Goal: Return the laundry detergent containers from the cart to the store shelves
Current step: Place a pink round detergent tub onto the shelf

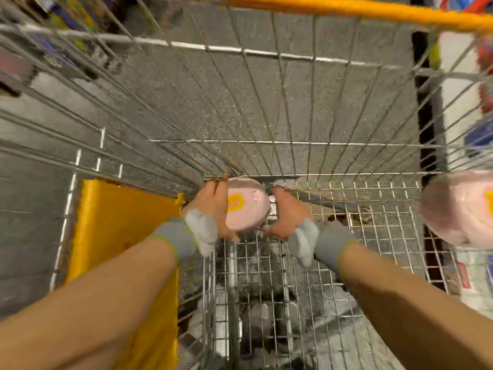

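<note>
I look down into a wire shopping cart (266, 141). A pink detergent container (246, 206) with a yellow label lies on the cart's mesh floor near the far wall. My left hand (212, 209), in a glove with a grey cuff, grips the container's left side, thumb under its near edge. My right hand (289, 214), gloved the same way, holds its right end, fingers reaching past the cap. A second pink container (461, 209) shows blurred at the right edge, beyond the cart's side wall.
A yellow plastic flap (120, 236) lies against the cart's left side. An orange bar (346, 8) runs along the top rim. Shelves with coloured packages stand at the upper left and at the right (480, 140). Grey speckled floor shows through the wire.
</note>
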Available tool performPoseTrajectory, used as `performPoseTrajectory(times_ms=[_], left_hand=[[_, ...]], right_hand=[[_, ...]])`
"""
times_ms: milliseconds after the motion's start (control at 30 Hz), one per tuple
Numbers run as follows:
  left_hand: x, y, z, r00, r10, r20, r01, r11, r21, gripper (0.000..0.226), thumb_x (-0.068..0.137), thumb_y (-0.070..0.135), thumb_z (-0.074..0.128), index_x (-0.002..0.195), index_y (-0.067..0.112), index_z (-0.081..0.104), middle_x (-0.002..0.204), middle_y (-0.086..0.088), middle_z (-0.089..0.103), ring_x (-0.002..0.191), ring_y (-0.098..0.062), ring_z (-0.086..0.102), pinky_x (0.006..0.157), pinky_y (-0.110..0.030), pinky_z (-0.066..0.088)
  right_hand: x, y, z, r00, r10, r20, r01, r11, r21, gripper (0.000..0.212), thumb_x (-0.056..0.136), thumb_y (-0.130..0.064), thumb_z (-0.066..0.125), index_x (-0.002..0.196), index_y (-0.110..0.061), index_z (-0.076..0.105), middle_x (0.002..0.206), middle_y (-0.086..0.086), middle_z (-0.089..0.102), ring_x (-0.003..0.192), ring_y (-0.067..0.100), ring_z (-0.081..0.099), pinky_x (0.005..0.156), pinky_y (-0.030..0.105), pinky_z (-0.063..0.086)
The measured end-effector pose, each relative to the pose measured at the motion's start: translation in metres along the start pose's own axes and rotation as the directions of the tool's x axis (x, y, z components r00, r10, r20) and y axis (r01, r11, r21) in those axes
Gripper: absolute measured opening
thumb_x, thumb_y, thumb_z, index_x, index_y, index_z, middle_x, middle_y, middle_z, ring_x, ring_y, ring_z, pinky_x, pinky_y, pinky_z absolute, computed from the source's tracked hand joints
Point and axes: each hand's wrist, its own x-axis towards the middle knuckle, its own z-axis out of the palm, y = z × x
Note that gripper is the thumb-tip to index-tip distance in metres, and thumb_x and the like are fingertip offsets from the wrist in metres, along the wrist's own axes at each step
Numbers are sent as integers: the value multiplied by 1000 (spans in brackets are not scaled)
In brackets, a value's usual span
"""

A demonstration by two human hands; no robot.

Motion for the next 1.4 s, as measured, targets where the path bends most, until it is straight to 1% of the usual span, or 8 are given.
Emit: performPoseTrajectory(times_ms=[367,467,600,800,1000,1133,1267,1400], left_hand=[[13,1,3,999,44,-10,-45,999,-22,130,49,29,90,152,25,10,145,-7,29,133,-32,36,104,-42,41],[8,13,-15,993,98,61,-95,994,-48,122,48,29,88,148,25,18,138,-7,36,125,-29,44,97,-34,46],[-6,34,-59,948,268,173,-238,956,-172,129,19,38,72,141,24,34,126,-5,52,115,-24,54,85,-32,52],[-55,68,-147,906,383,178,-275,854,-441,123,17,38,79,131,27,34,115,10,59,101,-19,63,85,-39,57],[-115,97,-195,906,420,57,-218,575,-788,89,29,49,95,102,5,67,117,-25,66,101,-31,64,97,-47,48],[-152,122,-208,869,489,-77,-288,372,-882,55,75,35,74,117,1,64,104,-9,73,89,-15,68,78,-28,57],[-196,153,-219,800,574,-177,-361,224,-905,36,74,31,67,103,9,68,92,-2,76,79,-10,70,75,-23,58],[-261,185,-225,696,688,-204,-433,177,-884,84,54,46,90,119,-1,63,114,-19,69,98,-26,68,87,-34,57]], right_hand=[[29,18,19,994,-24,104,-9,954,300,79,68,-11,86,132,-8,39,118,4,58,112,21,56,86,22,46],[14,27,9,992,-38,120,-28,865,501,81,62,-1,88,117,-18,32,92,-12,54,83,4,54,58,0,43],[-10,25,-17,975,-176,138,51,776,629,116,37,-11,98,133,-14,32,109,-12,65,108,13,62,78,22,55],[-84,5,-92,961,-275,40,133,583,801,102,42,2,84,134,-11,44,125,16,63,115,28,62,95,44,52],[-170,-6,-150,977,-208,-46,140,466,874,84,56,-10,79,134,-1,49,132,27,56,124,45,50,107,59,37],[-227,-16,-169,973,-175,-151,211,397,894,73,65,-10,76,132,4,50,130,25,58,124,40,53,108,60,35],[-288,-18,-181,954,-96,-283,299,333,894,71,61,-19,82,126,-4,60,127,19,63,121,34,58,105,60,40],[-371,-15,-186,910,-127,-395,415,289,863,32,69,-14,73,100,-11,76,105,14,73,93,25,72,89,43,56]])
